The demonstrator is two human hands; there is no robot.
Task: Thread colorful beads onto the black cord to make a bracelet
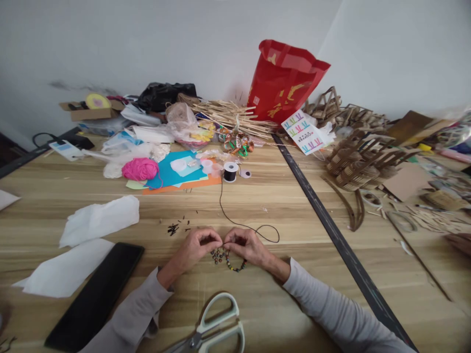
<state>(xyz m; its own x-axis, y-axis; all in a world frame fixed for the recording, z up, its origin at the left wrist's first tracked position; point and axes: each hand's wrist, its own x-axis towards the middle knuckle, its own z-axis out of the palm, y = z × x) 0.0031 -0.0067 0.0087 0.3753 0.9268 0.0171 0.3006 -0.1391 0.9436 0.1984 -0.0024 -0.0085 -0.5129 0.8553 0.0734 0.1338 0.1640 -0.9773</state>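
Observation:
Over the wooden table, my left hand (197, 246) and my right hand (249, 246) meet with thumb and fingers pinched, closed on a thin black cord (222, 202). What exactly lies between the fingertips is too small to make out. A beaded strand (235, 269) in dark and coloured beads hangs in a curve below my right hand and rests on the table. Several loose round beads (217, 256) lie just under my fingertips. From my hands the cord loops right, then runs back to a black cord spool (230, 171).
White-handled scissors (217, 323) lie near the front edge. Short black cord scraps (173, 228) sit beyond my left hand. A black tray-like slab (97, 296) and white paper (99, 220) are at left. Pink yarn (140, 169), a red bag (285, 83) and woven baskets (356, 166) stand farther back.

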